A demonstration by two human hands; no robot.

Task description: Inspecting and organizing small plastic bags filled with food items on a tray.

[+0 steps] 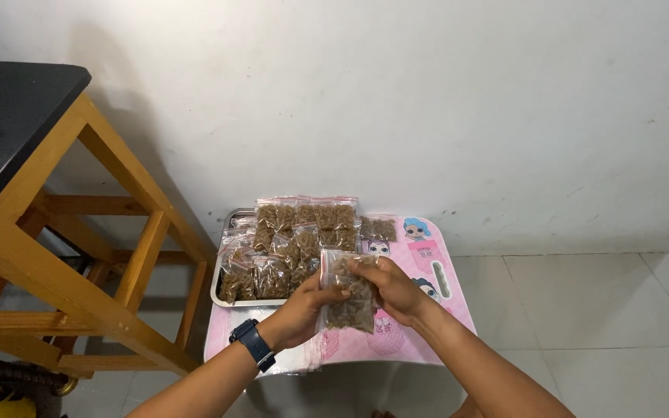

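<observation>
Clear snack bag (350, 298) between both hands

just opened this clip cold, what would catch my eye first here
First, the two hands at centre: the left hand and right hand both hold a clear bag of brown pieces above a small pink table. Just behind, a metal tray is piled with more filled bags. At left stands a wooden frame with a black top.
</observation>
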